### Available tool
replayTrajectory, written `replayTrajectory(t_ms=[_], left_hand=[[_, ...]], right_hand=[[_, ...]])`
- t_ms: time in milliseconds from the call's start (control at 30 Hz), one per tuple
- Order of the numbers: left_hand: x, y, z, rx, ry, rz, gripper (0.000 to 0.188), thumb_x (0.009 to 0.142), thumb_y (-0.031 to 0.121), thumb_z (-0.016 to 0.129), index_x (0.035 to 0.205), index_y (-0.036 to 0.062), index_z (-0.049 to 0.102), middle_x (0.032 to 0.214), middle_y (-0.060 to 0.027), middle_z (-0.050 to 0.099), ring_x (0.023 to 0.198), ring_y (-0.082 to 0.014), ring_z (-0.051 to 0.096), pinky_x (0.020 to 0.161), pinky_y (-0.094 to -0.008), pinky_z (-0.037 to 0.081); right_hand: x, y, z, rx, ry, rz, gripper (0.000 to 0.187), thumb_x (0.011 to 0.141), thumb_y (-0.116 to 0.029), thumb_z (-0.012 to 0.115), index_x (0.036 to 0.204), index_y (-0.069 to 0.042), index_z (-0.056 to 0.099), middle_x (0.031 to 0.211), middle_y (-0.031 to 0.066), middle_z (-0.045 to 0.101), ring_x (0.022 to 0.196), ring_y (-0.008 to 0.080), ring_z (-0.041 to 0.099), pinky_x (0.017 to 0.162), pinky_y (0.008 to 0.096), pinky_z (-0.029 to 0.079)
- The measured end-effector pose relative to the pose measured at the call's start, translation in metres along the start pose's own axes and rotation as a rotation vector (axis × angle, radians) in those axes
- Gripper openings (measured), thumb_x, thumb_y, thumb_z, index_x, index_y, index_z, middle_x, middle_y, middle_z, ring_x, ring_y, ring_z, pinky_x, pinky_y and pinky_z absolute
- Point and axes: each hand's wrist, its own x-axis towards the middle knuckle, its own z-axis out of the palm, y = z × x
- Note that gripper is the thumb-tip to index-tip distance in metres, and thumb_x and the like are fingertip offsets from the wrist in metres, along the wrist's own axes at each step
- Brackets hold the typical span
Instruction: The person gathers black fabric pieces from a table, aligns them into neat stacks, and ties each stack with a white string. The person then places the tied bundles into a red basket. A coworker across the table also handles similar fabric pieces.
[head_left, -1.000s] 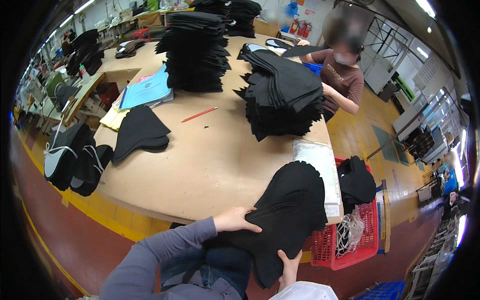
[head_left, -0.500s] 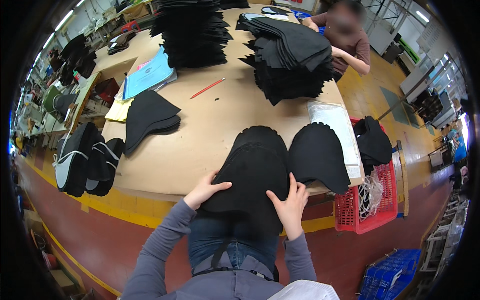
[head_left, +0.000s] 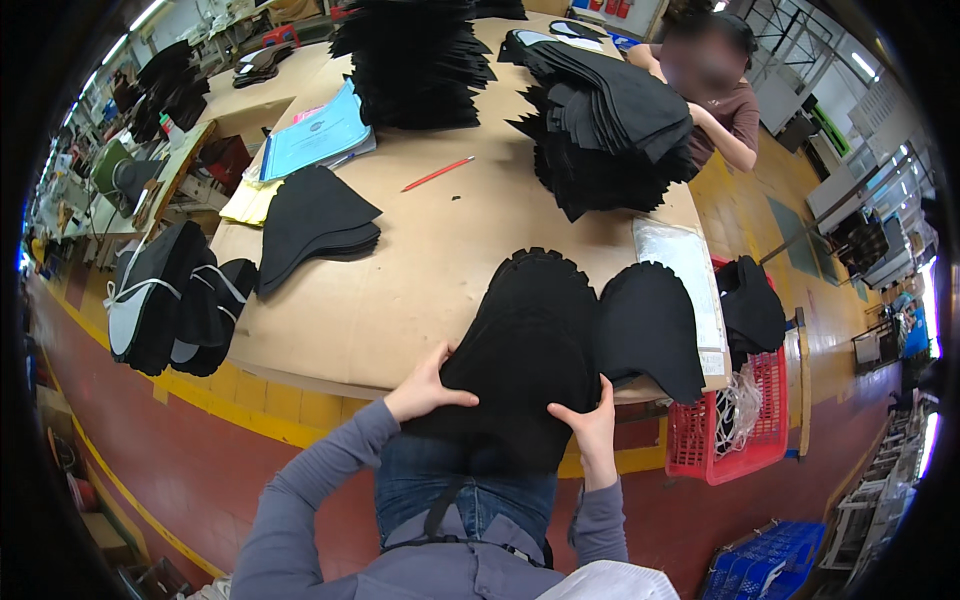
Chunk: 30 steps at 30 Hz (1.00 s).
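Note:
A stack of black, round-topped cut sheet pieces (head_left: pixel 520 350) lies over the table's front edge, its lower end hanging toward my lap. My left hand (head_left: pixel 432 388) grips its left side, thumb on top and fingers partly hidden at the edge. On the opposite side my right hand (head_left: pixel 588 425) holds the same stack, thumb on the face and fingers along the edge. Just right of it rests another pile of similar black pieces (head_left: pixel 650 330), close against the first.
Tall black stacks (head_left: pixel 410 70) and a fanned pile (head_left: pixel 610 130) stand farther back, where another person (head_left: pixel 730 120) works. A red pencil (head_left: pixel 438 174), blue folder (head_left: pixel 318 132) and tied bundles (head_left: pixel 160 295) are leftward. A red basket (head_left: pixel 690 440) stands right.
The view has shifted slightly, so the table's contents appear farther right. Both hands keep hold of the black pieces; the right hand's fingers have drawn in along the edge.

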Motion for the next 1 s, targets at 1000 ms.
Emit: replayTrajectory(t_ms=[1000], left_hand=[[0.01,0.034,-0.085,0.279,0.271,0.459,0.13,0.048,0.019,0.097,0.154,0.0092,0.022,0.149,-0.0201,0.037,0.137,-0.0321,0.038,0.113,-0.0404,0.032]], right_hand=[[0.08,-0.06,0.079,-0.1,-0.205,-0.794,0.095,0.053,-0.021,0.095,0.131,-0.004,0.044,0.121,0.0178,0.058,0.113,0.0327,0.059,0.097,0.0397,0.046]])
